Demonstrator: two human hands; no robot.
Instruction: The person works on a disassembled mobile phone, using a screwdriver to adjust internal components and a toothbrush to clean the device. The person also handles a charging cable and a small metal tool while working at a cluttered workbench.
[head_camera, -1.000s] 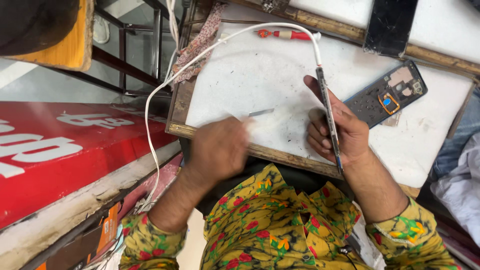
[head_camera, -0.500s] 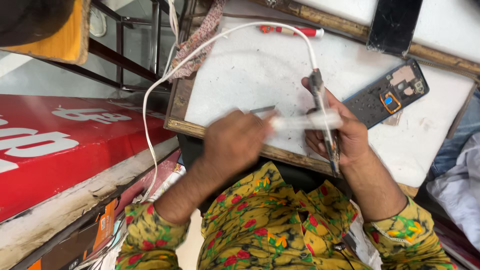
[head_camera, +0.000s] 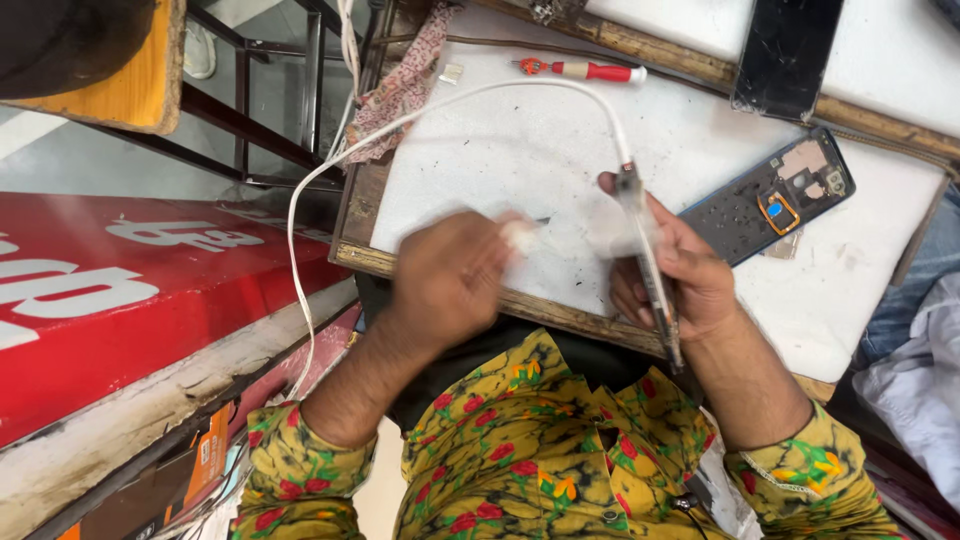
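Observation:
My right hand (head_camera: 690, 280) grips a thin phone (head_camera: 652, 265) edge-on above the white work mat (head_camera: 500, 140). A white cable (head_camera: 420, 115) runs into the phone's far end. My left hand (head_camera: 450, 280) is closed around a small white object (head_camera: 520, 236), blurred by motion, just left of the phone. A thin dark tip shows beside that object. What the white object is cannot be made out.
On the mat lie an opened phone back frame (head_camera: 770, 200), a red-handled screwdriver (head_camera: 585, 70) and a black phone screen (head_camera: 785, 55). A wooden edge (head_camera: 560, 312) borders the mat. A red panel (head_camera: 100, 300) and a patterned cloth (head_camera: 405, 85) are at the left.
My left hand swept right to the phone with a white object, then drew back slightly left. The right hand has kept the phone in place.

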